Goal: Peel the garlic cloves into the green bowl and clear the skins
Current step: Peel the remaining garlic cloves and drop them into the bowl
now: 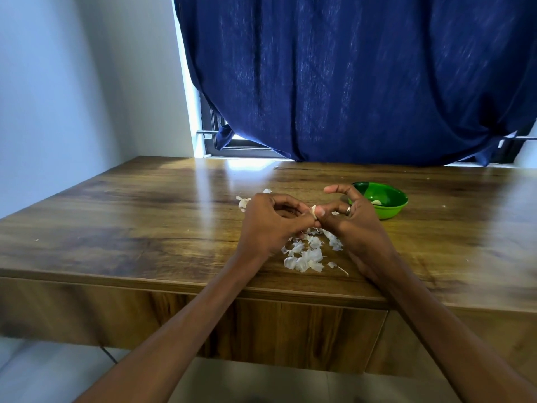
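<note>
Peeling a garlic clove (313,210) right over the skins pile (308,253)

Left hand (268,223) and right hand (353,221) pinch it so peel drops there; green bowl (388,209) waits at 2 o'clock.

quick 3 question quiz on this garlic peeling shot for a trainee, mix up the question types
1. True or false: the green bowl sits on the left hand's side of the table.
2. Multiple choice: the biggest pile of garlic skins lies A) inside the bowl, B) on the table below the hands, C) on the floor.
3. Fill in: both hands pinch one garlic ____ between them.

Key: 1. False, it sits beyond the right hand. 2. B. 3. clove.
</note>
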Motion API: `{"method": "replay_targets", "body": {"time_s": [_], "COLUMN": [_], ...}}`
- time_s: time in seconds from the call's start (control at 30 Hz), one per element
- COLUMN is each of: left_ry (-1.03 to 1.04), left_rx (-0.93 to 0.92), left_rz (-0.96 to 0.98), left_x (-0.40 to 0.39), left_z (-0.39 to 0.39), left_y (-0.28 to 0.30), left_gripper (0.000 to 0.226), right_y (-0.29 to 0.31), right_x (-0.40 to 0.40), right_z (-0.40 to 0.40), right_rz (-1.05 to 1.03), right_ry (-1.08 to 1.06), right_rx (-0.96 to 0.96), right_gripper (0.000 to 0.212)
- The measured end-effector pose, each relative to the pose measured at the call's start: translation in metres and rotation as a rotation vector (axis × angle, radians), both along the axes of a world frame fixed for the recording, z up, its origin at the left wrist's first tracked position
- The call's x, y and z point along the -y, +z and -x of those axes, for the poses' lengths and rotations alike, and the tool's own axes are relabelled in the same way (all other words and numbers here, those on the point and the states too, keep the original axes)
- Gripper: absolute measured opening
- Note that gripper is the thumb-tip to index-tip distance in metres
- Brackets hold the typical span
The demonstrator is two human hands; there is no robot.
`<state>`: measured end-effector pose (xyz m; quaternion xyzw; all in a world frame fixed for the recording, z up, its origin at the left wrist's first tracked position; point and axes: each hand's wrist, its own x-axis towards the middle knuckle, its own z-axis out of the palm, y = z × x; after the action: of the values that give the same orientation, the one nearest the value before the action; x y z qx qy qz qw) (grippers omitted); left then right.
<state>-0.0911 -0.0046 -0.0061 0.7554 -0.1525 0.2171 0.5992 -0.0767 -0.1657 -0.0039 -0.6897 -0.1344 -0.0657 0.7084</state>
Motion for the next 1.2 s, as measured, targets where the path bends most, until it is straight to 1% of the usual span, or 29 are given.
{"method": "replay_targets", "body": {"time_s": [0.13, 0.2, 0.3, 0.37, 0.5, 0.6, 0.7, 0.77, 0.83, 0.9, 1.03, 1.2], "left_ry": [-0.015, -0.032, -0.049, -0.071, -0.091, -0.072, -0.012, 0.039, 0.068, 0.085, 0.091, 0.089], "left_rx": [-0.028, -0.053, -0.089, -0.114, -0.106, -0.084, -0.092, -0.083, -0.076, -0.074, -0.072, -0.073], "left_rz": [0.019, 0.064, 0.126, 0.148, 0.167, 0.161, 0.164, 0.159, 0.160, 0.147, 0.098, 0.097], "left_x": [0.0019, 0.0037, 0.0031, 0.0013, 0.0020, 0.0033, 0.0016, 0.0006, 0.0010, 0.0023, 0.0040, 0.0033], "left_z": [-0.0001, 0.0003, -0.0007, -0.0022, -0.0007, 0.0009, -0.0016, -0.0037, -0.0053, -0.0054, -0.0057, -0.0061], "left_y": [0.0017, 0.0023, 0.0025, 0.0019, 0.0038, 0.0055, 0.0048, 0.0036, 0.0029, 0.0032, 0.0031, 0.0017], "left_gripper": [0.015, 0.018, 0.011, 0.006, 0.005, 0.009, 0.005, 0.005, 0.007, 0.008, 0.016, 0.015], "right_y": [0.0035, 0.0039, 0.0055, 0.0068, 0.0081, 0.0074, 0.0076, 0.0075, 0.0083, 0.0084, 0.0065, 0.0050], "right_x": [-0.0008, -0.0014, -0.0026, -0.0020, -0.0008, -0.0017, -0.0021, -0.0022, -0.0029, -0.0040, -0.0044, -0.0044], "right_z": [0.0028, 0.0026, 0.0022, 0.0024, 0.0035, 0.0039, 0.0041, 0.0045, 0.0059, 0.0068, 0.0058, 0.0055], "right_rz": [-0.143, -0.213, -0.295, -0.334, -0.351, -0.326, -0.263, -0.165, -0.035, 0.012, 0.033, -0.014], "right_ry": [0.091, 0.135, 0.171, 0.177, 0.163, 0.157, 0.129, 0.089, 0.049, 0.037, 0.028, 0.054], "right_rx": [-0.070, -0.101, -0.146, -0.169, -0.195, -0.181, -0.142, -0.093, -0.033, -0.003, 0.025, 0.023], "right_gripper": [0.050, 0.051, 0.051, 0.049, 0.047, 0.053, 0.064, 0.069, 0.068, 0.068, 0.064, 0.056]}}
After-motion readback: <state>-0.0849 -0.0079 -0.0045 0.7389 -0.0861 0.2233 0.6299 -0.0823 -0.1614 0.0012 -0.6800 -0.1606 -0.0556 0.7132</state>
